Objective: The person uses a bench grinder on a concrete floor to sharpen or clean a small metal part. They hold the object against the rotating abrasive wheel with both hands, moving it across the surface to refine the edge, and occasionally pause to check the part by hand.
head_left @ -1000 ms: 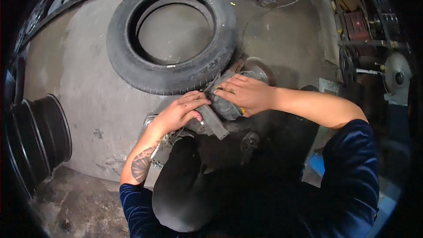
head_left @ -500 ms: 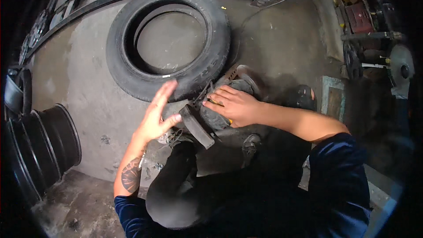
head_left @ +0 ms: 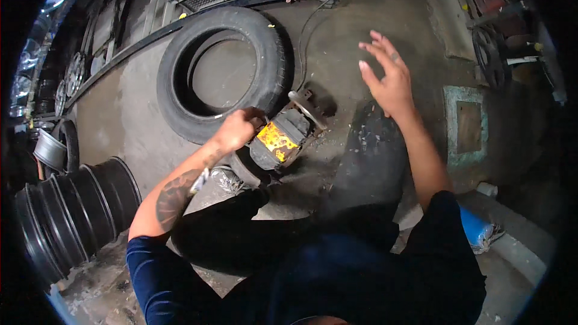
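Head cam, L to R: stack of black rims near-left, silver rim just beyond. Then the tyre, flat on the floor, far side of the work. Grey shoe sits nearer, next to a dark curved piece by the machine's near-left side; toes prob. at risk if anything heavy tips that way.

L hand is at the tyre's near edge, fingers curled in, touching or just beside the machine's left end; can't tell what, if anything, they pinch b/c tips are in shadow. Main worry: fingertips nipped btwn machine & tyre if the body slides or rolls, esp. w/ only one hand near it.

Yellow-topped machine, grinder-like, is on the floor mid-scene, btwn tyre & legs, metal disc at its far-right end. Cable runs from the far side past the tyre twd it; if it's live & disc spins up, loose body could kick into bare skin. A tug on cable could drag it too.

R hand is raised, right of the machine, fingers loosely spread, thumb apart, holding nothing, so no steadying there. Farther right, pale green frame on the floor.
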`<act>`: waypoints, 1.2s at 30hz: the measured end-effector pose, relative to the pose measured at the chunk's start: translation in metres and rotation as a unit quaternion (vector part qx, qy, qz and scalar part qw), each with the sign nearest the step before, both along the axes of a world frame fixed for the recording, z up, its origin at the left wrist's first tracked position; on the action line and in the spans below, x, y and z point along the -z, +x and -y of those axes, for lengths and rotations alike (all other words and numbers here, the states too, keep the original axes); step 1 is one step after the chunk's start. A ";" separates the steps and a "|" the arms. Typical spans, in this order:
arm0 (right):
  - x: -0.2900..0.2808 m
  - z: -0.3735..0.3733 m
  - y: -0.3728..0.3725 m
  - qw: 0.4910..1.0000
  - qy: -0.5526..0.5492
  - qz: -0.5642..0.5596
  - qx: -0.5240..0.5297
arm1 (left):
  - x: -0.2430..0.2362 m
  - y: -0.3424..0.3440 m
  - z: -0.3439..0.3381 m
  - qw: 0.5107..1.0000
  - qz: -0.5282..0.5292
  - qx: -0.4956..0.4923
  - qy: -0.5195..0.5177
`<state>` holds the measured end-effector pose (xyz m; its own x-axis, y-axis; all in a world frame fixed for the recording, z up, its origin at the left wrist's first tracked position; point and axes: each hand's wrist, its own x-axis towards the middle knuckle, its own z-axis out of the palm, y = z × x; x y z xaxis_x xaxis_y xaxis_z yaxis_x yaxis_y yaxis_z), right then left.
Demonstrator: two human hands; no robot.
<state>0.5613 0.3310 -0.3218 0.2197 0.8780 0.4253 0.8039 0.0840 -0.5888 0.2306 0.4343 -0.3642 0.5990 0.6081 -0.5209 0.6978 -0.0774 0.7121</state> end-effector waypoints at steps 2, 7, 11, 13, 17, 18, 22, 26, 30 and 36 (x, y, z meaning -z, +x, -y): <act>-0.008 -0.006 0.013 0.999 0.019 -0.035 0.030 | 0.042 0.018 0.009 0.993 -0.061 -0.078 -0.069; -0.002 -0.031 -0.037 0.989 0.079 -0.093 -0.085 | 0.122 0.004 0.019 0.969 -0.021 -0.246 -0.017; 0.008 -0.043 -0.050 0.979 0.104 -0.146 -0.093 | 0.099 0.058 0.063 0.927 -0.137 -0.266 0.227; 0.005 -0.061 -0.068 0.970 0.129 -0.184 -0.094 | 0.090 0.070 0.080 0.890 -0.200 -0.267 0.309; 0.013 -0.095 -0.084 0.969 0.131 -0.176 -0.118 | 0.075 0.087 0.085 0.865 -0.231 -0.270 0.355; 0.011 -0.101 -0.080 0.970 0.109 -0.181 -0.122 | 0.073 0.093 0.083 0.864 -0.234 -0.275 0.352; 0.000 -0.080 -0.091 0.994 -0.007 -0.099 -0.034 | 0.071 0.078 0.077 0.883 -0.216 -0.285 0.303; -0.043 0.026 -0.109 0.981 -0.178 -0.073 0.041 | 0.066 0.074 0.073 0.907 -0.217 -0.269 0.241; -0.110 0.110 -0.120 0.941 -0.335 -0.039 -0.031 | 0.066 0.074 0.069 0.910 -0.205 -0.293 0.211; -0.097 0.043 -0.081 0.912 -0.370 -0.080 -0.159 | 0.070 0.076 0.070 0.891 -0.221 -0.309 0.248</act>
<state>0.4800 0.2884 -0.2249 -0.0891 0.9415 -0.3251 0.7068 -0.1702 -0.6866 0.3070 0.3642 -0.4347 -0.1268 0.9720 -0.1980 0.9205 0.1896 0.3415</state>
